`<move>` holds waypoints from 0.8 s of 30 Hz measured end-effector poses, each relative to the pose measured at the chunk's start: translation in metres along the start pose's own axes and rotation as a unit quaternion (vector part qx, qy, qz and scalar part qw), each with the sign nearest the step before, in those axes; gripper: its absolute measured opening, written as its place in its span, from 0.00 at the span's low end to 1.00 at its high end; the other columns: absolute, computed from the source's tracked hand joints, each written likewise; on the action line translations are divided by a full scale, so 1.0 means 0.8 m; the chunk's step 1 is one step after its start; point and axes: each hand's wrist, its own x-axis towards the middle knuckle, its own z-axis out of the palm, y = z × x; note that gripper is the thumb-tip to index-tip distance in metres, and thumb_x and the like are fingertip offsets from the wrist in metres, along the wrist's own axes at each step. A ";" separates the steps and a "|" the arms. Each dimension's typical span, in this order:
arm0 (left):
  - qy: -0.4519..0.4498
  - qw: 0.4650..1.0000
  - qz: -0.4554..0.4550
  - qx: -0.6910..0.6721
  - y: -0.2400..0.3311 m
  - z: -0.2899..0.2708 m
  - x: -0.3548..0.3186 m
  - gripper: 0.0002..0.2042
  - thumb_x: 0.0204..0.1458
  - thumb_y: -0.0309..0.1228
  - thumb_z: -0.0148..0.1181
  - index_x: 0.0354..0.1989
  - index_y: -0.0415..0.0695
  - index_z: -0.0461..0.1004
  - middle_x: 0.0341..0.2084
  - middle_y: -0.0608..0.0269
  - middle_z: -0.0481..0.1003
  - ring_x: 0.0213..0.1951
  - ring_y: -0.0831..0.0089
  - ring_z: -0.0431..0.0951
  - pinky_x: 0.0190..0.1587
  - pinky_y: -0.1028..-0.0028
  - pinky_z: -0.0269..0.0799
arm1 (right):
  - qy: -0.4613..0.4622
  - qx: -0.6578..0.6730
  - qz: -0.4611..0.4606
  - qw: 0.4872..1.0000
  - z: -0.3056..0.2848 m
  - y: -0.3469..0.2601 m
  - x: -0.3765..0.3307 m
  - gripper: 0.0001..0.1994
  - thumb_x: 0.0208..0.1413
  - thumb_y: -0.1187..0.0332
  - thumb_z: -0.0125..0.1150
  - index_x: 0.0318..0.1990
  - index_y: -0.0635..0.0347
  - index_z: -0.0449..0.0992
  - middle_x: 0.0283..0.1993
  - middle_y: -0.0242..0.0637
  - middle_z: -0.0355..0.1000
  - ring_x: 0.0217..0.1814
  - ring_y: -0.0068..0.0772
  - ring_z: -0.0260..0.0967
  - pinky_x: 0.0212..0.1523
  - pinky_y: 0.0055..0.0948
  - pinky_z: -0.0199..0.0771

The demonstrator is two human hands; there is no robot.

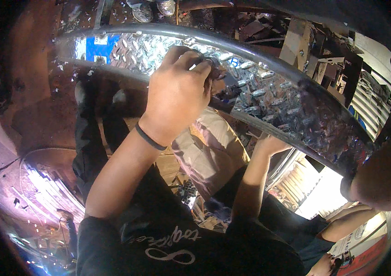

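Two hazards: left grip (pixel 177 89), closed on dark item (pixel 213 62), could skid on raised tread plate (pixel 271 99); right grip (pixel 272 144), partly hidden, closure cannot be told, risks edge cut.

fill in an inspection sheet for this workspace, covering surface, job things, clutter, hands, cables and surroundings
surface: brown, marked ground or sheeting at left; which is unclear
job's things: diamond-tread metal plate with a dark tubular rim along its far edge and a blue-and-white label on its left part
clutter: scrap pieces beyond the rim; pale strips at lower left
hands: left hand over the plate, grip closed on a dark object, kind unclear; right hand at the near edge, fingertips hidden
cables: one thin cable or hose, curving at left
surroundings: shoes at top; sparks at lower left
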 end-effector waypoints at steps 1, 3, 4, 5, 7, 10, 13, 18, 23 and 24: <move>0.004 1.000 0.006 0.011 0.001 0.002 0.001 0.11 0.42 0.28 0.71 0.36 0.40 0.83 0.40 0.53 0.81 0.48 0.54 0.79 0.47 0.60 0.80 | -0.002 0.001 -0.003 1.000 0.002 0.000 0.000 0.20 0.67 0.65 0.56 0.63 0.59 0.63 0.66 0.41 0.66 0.62 0.38 0.69 0.60 0.42 0.78; 0.011 0.999 0.017 0.034 0.002 0.006 0.003 0.11 0.43 0.32 0.72 0.33 0.42 0.83 0.39 0.58 0.81 0.46 0.56 0.79 0.43 0.62 0.81 | -0.005 0.010 -0.007 1.000 0.006 -0.004 -0.001 0.21 0.67 0.65 0.56 0.64 0.59 0.62 0.66 0.41 0.66 0.62 0.39 0.69 0.60 0.42 0.78; 0.015 0.999 0.020 0.045 0.003 0.007 0.003 0.11 0.43 0.33 0.72 0.33 0.42 0.83 0.38 0.58 0.81 0.46 0.56 0.79 0.43 0.62 0.81 | -0.007 0.016 -0.005 1.000 0.009 -0.008 -0.003 0.21 0.67 0.66 0.56 0.64 0.59 0.62 0.67 0.41 0.66 0.63 0.39 0.69 0.61 0.42 0.78; 0.020 0.998 0.022 0.057 0.006 0.010 0.003 0.12 0.42 0.34 0.73 0.34 0.42 0.83 0.38 0.58 0.81 0.46 0.56 0.79 0.42 0.62 0.81 | -0.011 0.015 -0.006 1.000 0.010 -0.009 -0.002 0.21 0.68 0.66 0.56 0.65 0.59 0.62 0.67 0.41 0.65 0.63 0.39 0.69 0.61 0.42 0.78; 0.023 0.997 0.010 0.070 0.004 0.010 0.005 0.10 0.44 0.31 0.69 0.35 0.41 0.81 0.37 0.55 0.81 0.45 0.54 0.79 0.43 0.60 0.81 | -0.019 -0.023 -0.008 1.000 0.001 -0.001 0.002 0.22 0.68 0.66 0.55 0.66 0.59 0.61 0.68 0.41 0.65 0.64 0.40 0.69 0.62 0.42 0.78; 0.039 0.998 -0.030 0.045 -0.013 0.007 0.018 0.07 0.47 0.25 0.63 0.35 0.40 0.79 0.36 0.50 0.79 0.43 0.50 0.79 0.42 0.57 0.79 | -0.026 -0.111 -0.017 0.993 -0.021 0.018 0.010 0.24 0.68 0.65 0.56 0.68 0.58 0.60 0.70 0.41 0.64 0.65 0.42 0.69 0.64 0.43 0.77; 0.058 0.996 -0.059 -0.030 -0.051 -0.002 0.008 0.04 0.48 0.24 0.60 0.32 0.41 0.76 0.30 0.49 0.76 0.39 0.48 0.78 0.38 0.55 0.76 | -0.015 -0.098 -0.019 0.995 -0.020 0.020 0.006 0.24 0.68 0.63 0.56 0.68 0.54 0.59 0.70 0.40 0.63 0.65 0.42 0.69 0.63 0.43 0.78; 0.037 0.993 0.035 -0.106 -0.048 -0.007 -0.022 0.06 0.46 0.22 0.65 0.34 0.43 0.79 0.32 0.57 0.77 0.41 0.52 0.77 0.45 0.58 0.75 | -0.037 -0.273 -0.152 0.949 -0.043 0.049 0.005 0.24 0.66 0.62 0.58 0.64 0.64 0.64 0.68 0.45 0.64 0.62 0.45 0.68 0.65 0.42 0.70; 0.051 0.988 0.108 -0.099 -0.036 0.012 -0.006 0.14 0.38 0.20 0.71 0.36 0.46 0.85 0.37 0.61 0.79 0.43 0.57 0.78 0.46 0.62 0.78 | 0.003 -0.099 0.047 0.994 -0.022 0.019 0.002 0.22 0.66 0.63 0.58 0.64 0.48 0.60 0.68 0.36 0.64 0.62 0.36 0.70 0.56 0.38 0.83; 0.037 0.988 0.122 -0.089 -0.038 0.010 0.000 0.13 0.38 0.20 0.71 0.35 0.46 0.86 0.37 0.62 0.79 0.43 0.58 0.78 0.46 0.62 0.78 | -0.012 -0.224 -0.054 0.973 -0.035 0.040 0.009 0.23 0.66 0.64 0.58 0.65 0.49 0.60 0.68 0.37 0.64 0.62 0.35 0.70 0.56 0.37 0.83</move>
